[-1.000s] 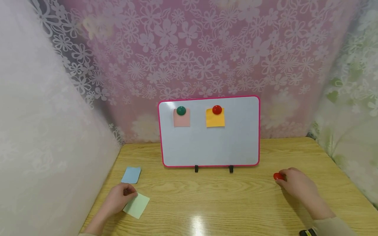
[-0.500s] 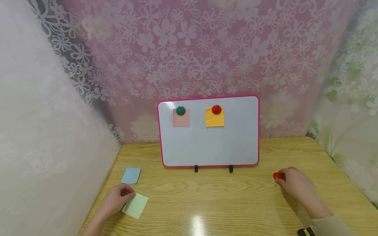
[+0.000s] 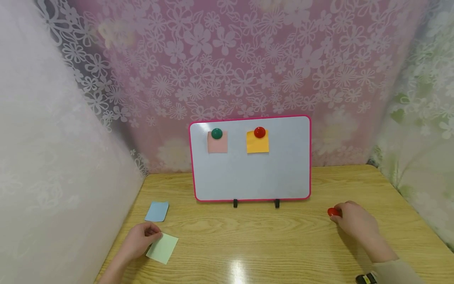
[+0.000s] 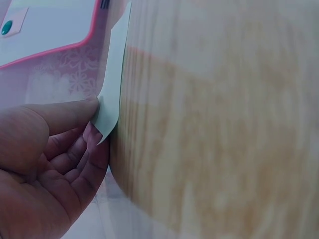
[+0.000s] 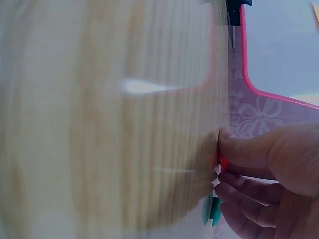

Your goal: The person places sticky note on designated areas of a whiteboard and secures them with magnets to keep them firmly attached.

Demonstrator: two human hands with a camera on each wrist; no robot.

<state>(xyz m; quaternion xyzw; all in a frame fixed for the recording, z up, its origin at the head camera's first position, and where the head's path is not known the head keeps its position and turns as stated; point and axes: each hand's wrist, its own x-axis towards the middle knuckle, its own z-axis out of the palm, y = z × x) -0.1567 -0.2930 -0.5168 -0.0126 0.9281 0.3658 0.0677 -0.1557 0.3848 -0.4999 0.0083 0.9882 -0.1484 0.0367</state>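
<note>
My left hand (image 3: 139, 241) pinches a pale green sticky note (image 3: 163, 248) by its upper left corner, at the left of the table. Seen from the left wrist, the note (image 4: 113, 82) bends upward where thumb and fingers grip it. A blue sticky note (image 3: 157, 212) lies just beyond this hand. At the right, my right hand (image 3: 356, 221) holds a round red magnet (image 3: 332, 212) between thumb and fingertips, close to the wood. Beside those fingers, the right wrist view shows a green magnet (image 5: 216, 211), hidden from the head view.
A pink-framed whiteboard (image 3: 252, 177) stands on black feet (image 3: 235, 203) at the back. A green magnet (image 3: 216, 133) pins a pink note (image 3: 217, 146) to it; another red magnet (image 3: 259, 132) pins a yellow note (image 3: 257, 146). Patterned curtains (image 3: 241, 71) enclose the wooden table (image 3: 227, 240).
</note>
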